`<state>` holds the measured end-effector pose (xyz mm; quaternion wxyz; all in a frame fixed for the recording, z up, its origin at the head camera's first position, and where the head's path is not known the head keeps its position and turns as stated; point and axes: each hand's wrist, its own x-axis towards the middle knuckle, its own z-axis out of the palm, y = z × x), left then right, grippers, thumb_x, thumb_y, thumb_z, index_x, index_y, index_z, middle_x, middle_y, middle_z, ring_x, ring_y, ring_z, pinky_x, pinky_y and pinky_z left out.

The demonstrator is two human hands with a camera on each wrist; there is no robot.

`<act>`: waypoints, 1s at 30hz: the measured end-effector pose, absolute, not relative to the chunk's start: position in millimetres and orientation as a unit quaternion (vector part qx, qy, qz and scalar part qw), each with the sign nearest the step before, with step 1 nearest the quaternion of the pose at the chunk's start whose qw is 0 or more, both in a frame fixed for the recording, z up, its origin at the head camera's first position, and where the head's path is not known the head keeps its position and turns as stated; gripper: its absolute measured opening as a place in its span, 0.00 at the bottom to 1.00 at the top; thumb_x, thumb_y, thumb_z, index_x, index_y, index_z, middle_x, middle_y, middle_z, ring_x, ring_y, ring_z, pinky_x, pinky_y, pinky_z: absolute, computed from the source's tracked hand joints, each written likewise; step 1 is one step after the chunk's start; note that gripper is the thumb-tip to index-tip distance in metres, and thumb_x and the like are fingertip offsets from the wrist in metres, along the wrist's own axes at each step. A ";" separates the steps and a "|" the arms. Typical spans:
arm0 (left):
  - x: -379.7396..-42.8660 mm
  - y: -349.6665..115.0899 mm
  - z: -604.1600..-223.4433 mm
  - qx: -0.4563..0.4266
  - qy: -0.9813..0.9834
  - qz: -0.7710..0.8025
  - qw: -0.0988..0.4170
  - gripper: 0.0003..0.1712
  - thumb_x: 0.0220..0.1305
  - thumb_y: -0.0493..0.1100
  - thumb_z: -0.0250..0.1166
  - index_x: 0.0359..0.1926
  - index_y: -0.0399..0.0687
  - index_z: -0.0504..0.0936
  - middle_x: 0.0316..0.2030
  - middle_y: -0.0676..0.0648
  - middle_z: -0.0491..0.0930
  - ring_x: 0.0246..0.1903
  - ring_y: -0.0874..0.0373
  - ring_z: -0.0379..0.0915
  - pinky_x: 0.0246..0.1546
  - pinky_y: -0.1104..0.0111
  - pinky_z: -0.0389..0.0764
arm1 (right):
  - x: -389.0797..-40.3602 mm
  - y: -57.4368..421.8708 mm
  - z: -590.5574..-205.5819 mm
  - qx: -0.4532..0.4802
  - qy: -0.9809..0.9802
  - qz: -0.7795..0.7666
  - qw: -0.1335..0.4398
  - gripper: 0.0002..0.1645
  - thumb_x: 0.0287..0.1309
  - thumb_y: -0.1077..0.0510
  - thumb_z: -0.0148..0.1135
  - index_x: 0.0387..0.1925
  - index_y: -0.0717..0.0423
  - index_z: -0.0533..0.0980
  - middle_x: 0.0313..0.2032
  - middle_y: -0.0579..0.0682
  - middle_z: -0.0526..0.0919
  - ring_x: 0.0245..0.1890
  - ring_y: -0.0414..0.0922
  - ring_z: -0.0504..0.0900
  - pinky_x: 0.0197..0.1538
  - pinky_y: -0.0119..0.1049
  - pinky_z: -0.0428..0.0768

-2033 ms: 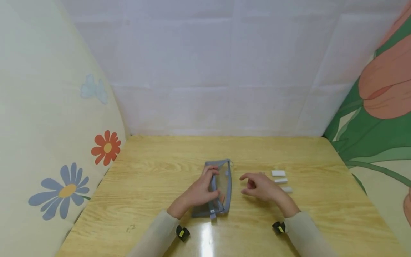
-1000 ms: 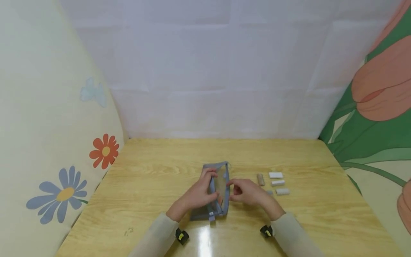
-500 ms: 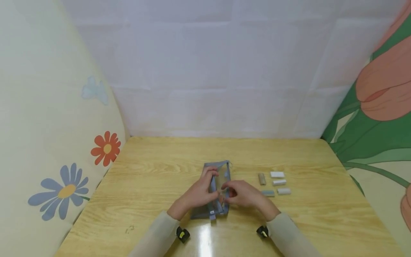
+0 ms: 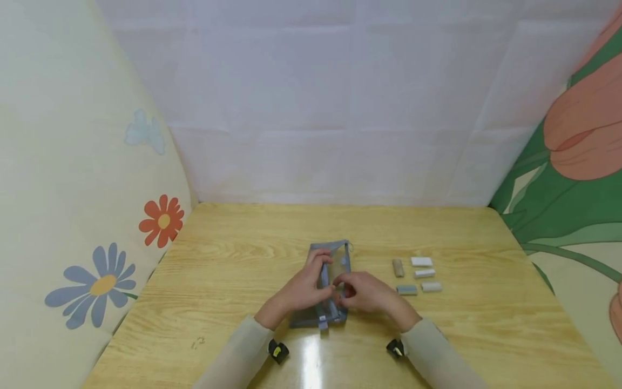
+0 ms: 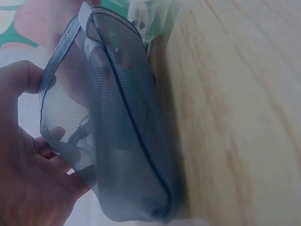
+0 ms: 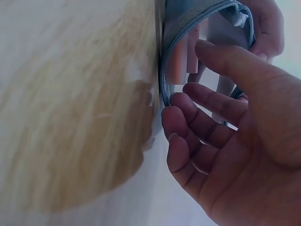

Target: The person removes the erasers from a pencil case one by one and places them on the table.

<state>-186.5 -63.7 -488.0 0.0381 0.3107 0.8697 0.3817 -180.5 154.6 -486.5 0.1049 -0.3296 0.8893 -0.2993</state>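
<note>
A blue-grey mesh zip pouch (image 4: 304, 320) lies on the table with its mouth open to the right. My left hand (image 4: 305, 286) grips the pouch's upper edge, thumb and fingers curled on the mesh in the left wrist view. At the mouth is my right hand (image 4: 367, 293), its fingers loosely bent, with a gap between thumb and index finger. Inside the pouch, the right wrist view shows an orange stick-like piece (image 6: 178, 66) beside a pinkish one (image 6: 192, 52). The right thumb tip overlaps the pinkish piece; whether they touch I cannot tell.
Right of the hands, small pieces lie on the wooden table (image 4: 243, 232): a brown cylinder (image 4: 398, 268), a teal-grey piece (image 4: 406, 290), a white block (image 4: 421, 261), a white bar (image 4: 425, 273) and a whitish cylinder (image 4: 431, 287). A white cloth (image 4: 311, 108) hangs behind.
My right hand has moved left from beside the small pieces to the pouch's mouth, uncovering the brown and teal-grey pieces. The left hand has kept its grip on the pouch.
</note>
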 end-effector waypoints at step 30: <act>-187.4 -63.1 -489.7 0.307 0.871 0.382 0.040 0.36 0.60 0.46 0.65 0.65 0.35 0.65 0.72 0.44 0.54 0.66 0.50 0.63 0.64 0.57 0.72 | -181.5 150.0 -488.2 -0.348 0.886 -0.279 0.131 0.20 0.56 0.61 0.67 0.52 0.52 0.79 0.29 0.43 0.77 0.28 0.36 0.72 0.33 0.32 0.72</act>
